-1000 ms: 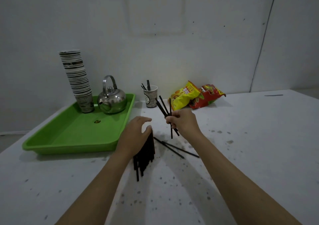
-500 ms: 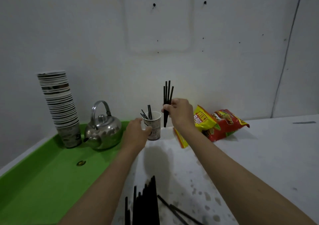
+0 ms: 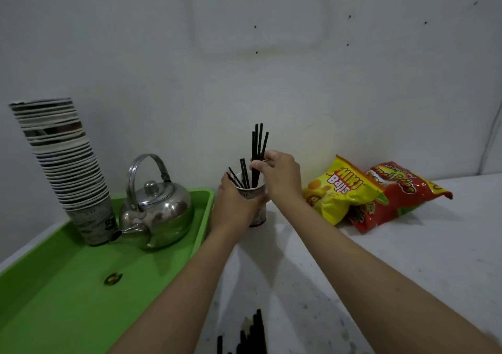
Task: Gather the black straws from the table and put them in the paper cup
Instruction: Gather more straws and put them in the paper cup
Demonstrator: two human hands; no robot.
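Note:
A patterned paper cup (image 3: 258, 207) stands on the white table near the wall, and my left hand (image 3: 235, 201) is wrapped around its left side. My right hand (image 3: 279, 173) pinches a small bunch of black straws (image 3: 258, 147) upright, their lower ends inside the cup mouth. A few other black straws (image 3: 240, 175) lean in the cup. More black straws (image 3: 254, 334) lie in a pile on the table at the bottom edge of the view.
A green tray (image 3: 54, 307) on the left holds a tall stack of paper cups (image 3: 65, 168) and a steel kettle (image 3: 154, 209). Two snack bags (image 3: 353, 193) lie to the right of the cup. The wall is close behind.
My left hand has closed around the cup. My right hand has lowered its bunch of straws into the cup mouth. The view has moved forward, closer to the cup.

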